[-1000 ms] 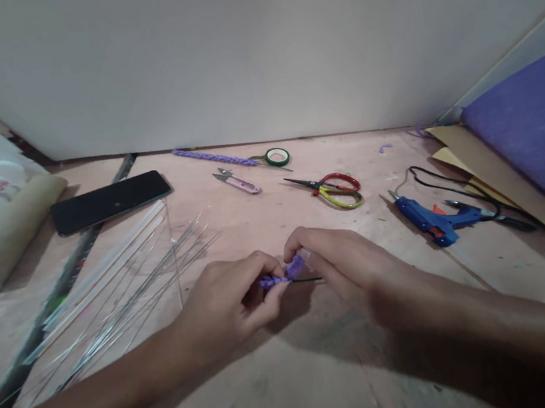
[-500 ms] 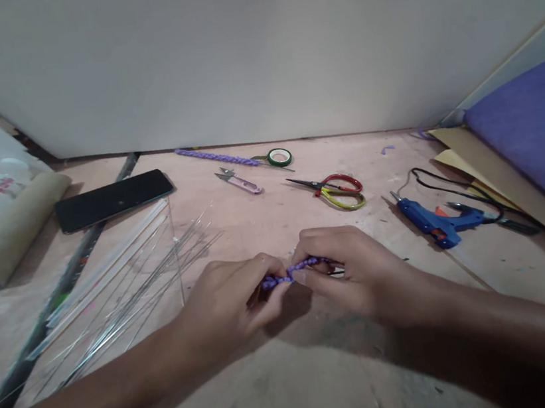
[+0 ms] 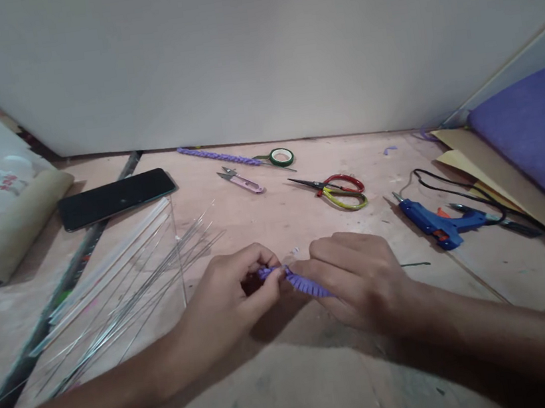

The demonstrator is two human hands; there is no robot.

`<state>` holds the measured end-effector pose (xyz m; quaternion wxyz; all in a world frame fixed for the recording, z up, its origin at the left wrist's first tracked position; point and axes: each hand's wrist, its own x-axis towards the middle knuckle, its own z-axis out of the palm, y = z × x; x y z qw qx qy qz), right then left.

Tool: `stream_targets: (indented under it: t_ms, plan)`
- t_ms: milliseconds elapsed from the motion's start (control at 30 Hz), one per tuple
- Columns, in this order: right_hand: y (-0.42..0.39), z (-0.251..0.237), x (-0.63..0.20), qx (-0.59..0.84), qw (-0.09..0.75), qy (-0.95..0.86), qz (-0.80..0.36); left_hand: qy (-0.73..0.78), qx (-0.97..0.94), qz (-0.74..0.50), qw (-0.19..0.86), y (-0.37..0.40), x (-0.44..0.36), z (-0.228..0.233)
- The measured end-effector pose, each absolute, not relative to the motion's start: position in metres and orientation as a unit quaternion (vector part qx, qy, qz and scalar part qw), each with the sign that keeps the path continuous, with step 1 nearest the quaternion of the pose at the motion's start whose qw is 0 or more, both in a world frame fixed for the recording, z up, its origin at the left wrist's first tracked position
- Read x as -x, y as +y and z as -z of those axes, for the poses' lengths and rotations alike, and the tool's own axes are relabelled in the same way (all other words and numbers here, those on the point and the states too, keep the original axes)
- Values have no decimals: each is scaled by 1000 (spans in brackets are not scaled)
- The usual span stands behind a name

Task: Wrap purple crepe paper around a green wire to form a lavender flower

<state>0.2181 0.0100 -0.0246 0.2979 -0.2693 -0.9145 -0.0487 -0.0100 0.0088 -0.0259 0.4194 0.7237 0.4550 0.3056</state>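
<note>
Both hands pinch the purple fringed strip: left hand at its 9 o'clock end, right hand at 3 o'clock (a thin wire trails right).

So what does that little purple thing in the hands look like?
The purple fringed strip is a small piece of what looks like crepe paper or ribbon, cut into fine fringe along one edge. It is being held just above the table, slanting down to the right. The left hand pinches its left end, and the right hand covers its right end. A thin dark wire pokes out beyond the right hand.
</note>
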Motion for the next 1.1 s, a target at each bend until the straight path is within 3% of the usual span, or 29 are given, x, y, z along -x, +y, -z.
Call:
stream_targets:
  t_ms: [167,400,767,1100]
  plan:
    - [13,28,-217,239,285,-923,98,478,-666,-291,492,7,5,28]
    - [13,35,-220,250,281,-924,72,480,-645,-270,529,9,7,24]
    - [17,35,-220,291,360,-883,-80,401,-806,-322,293,18,21,29]
    - [11,35,-220,285,307,-906,61,457,-766,-329,310,16,18,26]
